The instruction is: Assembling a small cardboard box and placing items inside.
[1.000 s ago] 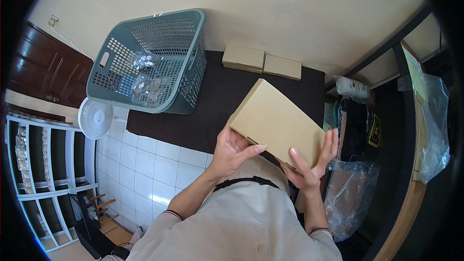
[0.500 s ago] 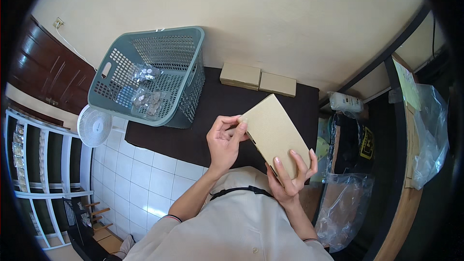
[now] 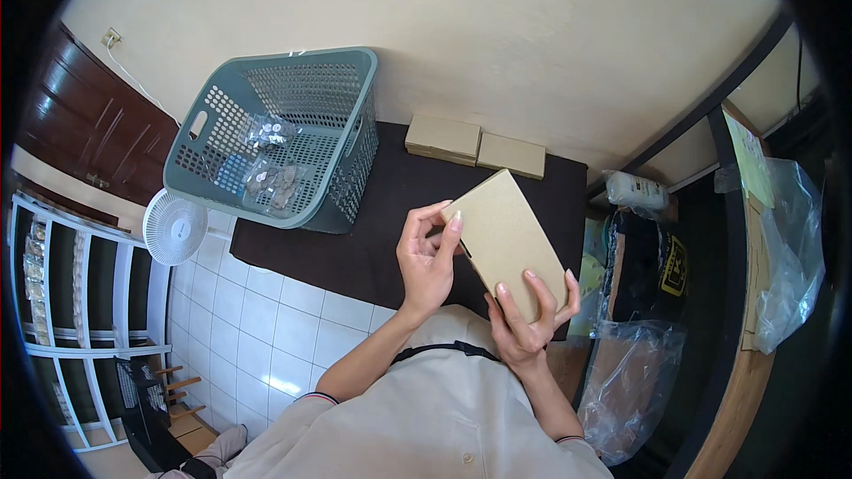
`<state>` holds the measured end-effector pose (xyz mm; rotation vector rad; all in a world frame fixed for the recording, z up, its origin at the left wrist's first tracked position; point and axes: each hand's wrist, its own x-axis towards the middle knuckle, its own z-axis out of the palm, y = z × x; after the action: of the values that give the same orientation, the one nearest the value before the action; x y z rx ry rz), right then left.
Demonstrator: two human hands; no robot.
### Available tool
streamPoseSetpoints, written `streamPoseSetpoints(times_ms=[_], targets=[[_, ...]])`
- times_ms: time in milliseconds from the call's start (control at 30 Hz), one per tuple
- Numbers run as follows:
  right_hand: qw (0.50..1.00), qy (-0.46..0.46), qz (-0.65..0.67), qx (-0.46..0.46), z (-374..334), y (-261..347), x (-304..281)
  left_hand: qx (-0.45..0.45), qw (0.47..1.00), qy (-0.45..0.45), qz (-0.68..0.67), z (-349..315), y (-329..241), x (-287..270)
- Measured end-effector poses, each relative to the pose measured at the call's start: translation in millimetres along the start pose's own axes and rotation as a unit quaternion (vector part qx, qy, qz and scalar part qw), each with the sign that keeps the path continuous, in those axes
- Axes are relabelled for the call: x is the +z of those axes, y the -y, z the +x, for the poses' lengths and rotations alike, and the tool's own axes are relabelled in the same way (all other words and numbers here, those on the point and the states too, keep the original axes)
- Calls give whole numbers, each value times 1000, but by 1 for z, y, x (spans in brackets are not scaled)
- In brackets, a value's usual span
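A flat brown cardboard box (image 3: pixel 506 235) is held tilted in front of me, above the near edge of the dark table. My right hand (image 3: pixel 532 319) grips its lower end, fingers spread over the top face and the thumb at the near side. At the upper left corner my left hand (image 3: pixel 430 253) pinches the edge between thumb and fingers. A small dark slot shows along the box's left side, next to the left thumb. The underside of the box is hidden.
A grey-green perforated basket (image 3: pixel 333 200) with several clear bags (image 3: pixel 271 186) inside stands at the table's left. Flat cardboard boxes form two stacks (image 3: pixel 444 140) along the wall. A white fan (image 3: pixel 173 226) is at left; plastic wrapping (image 3: pixel 635 381) lies at right.
My left hand has shifted slightly right, and its thumb has moved up onto the box's corner. The box has barely moved; my right hand keeps its grip.
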<state>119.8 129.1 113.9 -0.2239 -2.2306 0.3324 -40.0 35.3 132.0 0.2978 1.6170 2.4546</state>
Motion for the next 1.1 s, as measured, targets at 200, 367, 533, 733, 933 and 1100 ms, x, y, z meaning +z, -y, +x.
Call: streamPoseSetpoints(times_ms=[200,367,533,733,933,1100], targets=[[988,77,87,99,6,11,7,2,998,57,5,32,35,-21],[944,89,107,299,17,-18,9,-44,968,233,77,50,42,-29],[817,294,394,300,68,-79,22,-98,900,373,205,43,23,-7],[757,322,444,354,54,-115,9,-101,904,390,143,24,41,-14],[769,273,439,377,38,-118,-5,-72,881,417,211,12,47,-1],[779,217,427,406,30,-94,-14,-17,850,471,235,21,29,2]])
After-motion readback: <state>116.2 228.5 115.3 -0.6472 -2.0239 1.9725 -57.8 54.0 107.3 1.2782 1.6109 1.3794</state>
